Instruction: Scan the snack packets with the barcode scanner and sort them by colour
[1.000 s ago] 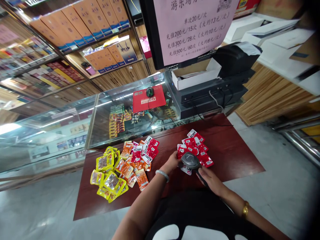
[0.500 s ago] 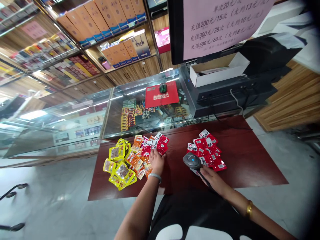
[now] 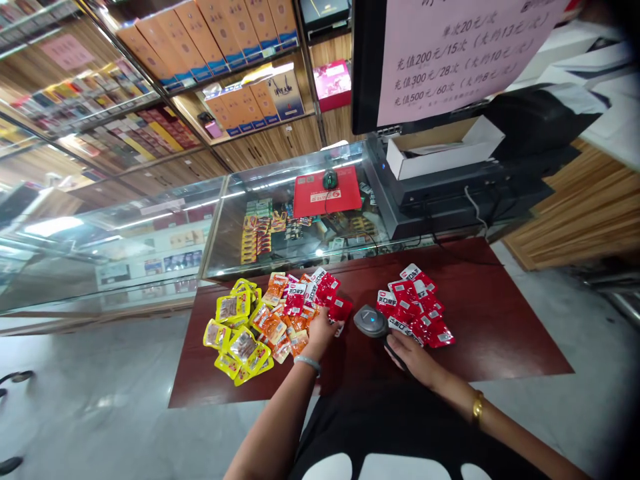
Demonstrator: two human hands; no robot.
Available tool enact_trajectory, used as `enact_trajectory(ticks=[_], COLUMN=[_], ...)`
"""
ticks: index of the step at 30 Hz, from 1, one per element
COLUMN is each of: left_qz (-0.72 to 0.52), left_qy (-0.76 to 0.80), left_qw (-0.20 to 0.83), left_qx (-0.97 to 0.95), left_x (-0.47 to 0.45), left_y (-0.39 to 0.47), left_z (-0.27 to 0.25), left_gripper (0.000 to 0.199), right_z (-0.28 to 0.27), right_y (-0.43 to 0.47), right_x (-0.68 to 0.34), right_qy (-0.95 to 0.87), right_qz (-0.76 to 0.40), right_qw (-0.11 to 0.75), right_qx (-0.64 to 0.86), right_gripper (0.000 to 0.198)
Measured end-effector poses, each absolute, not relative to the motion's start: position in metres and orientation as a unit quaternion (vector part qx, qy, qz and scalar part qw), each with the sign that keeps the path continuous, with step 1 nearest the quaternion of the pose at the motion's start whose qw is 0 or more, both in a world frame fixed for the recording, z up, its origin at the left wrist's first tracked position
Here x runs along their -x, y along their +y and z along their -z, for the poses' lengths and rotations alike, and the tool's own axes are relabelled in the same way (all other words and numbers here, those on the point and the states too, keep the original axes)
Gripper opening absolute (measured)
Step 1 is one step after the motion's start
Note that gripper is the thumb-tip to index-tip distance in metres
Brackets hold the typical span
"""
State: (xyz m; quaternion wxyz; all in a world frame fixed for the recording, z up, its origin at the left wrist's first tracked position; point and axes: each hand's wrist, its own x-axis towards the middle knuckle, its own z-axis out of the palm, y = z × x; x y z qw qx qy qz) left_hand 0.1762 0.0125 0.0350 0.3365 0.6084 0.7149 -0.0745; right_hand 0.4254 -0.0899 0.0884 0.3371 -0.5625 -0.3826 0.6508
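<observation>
red packet (image 3: 341, 308) in the left hand (image 3: 323, 327): the fingers look pinched together on its near end, just right of the left heap. the right hand (image 3: 411, 357) has its fingers wrapped around the handle of a scanner (image 3: 371, 322), whose dark head points left and far, between the two heaps. near its right side lies the right heap, a loose overlap of red packs (image 3: 417, 307). in the left heap, yellow packs (image 3: 245, 347) lie farthest left, orange packs (image 3: 270, 325) beside them, and a few more red packs on the far right part. all rest on a dark red table (image 3: 500, 347). beyond its far edge stands a glass case (image 3: 225, 260) bearing a red mat (image 3: 306, 198) and a mouse (image 3: 330, 179).
</observation>
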Motion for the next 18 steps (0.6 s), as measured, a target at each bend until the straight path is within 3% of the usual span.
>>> enact_trajectory(ticks=[13,18], left_qz=[0.021,-0.037], left_qy=[0.658,0.651], left_qw=[0.366,0.453], left_qx=[-0.658,-0.608], left_x=[-0.211,-0.226], left_y=[0.006,0.001], left_z=[-0.032,-0.026], left_gripper=[0.041,0.035], right_z=[-0.104,-0.1], right_y=[-0.095,-0.105], right_x=[-0.434,-0.449], right_qy=[-0.344,-0.359], right_qz=[-0.665,-0.64], right_qw=[0.363,0.364], right_qx=[0.554,0.573], right_gripper=[0.057,0.054])
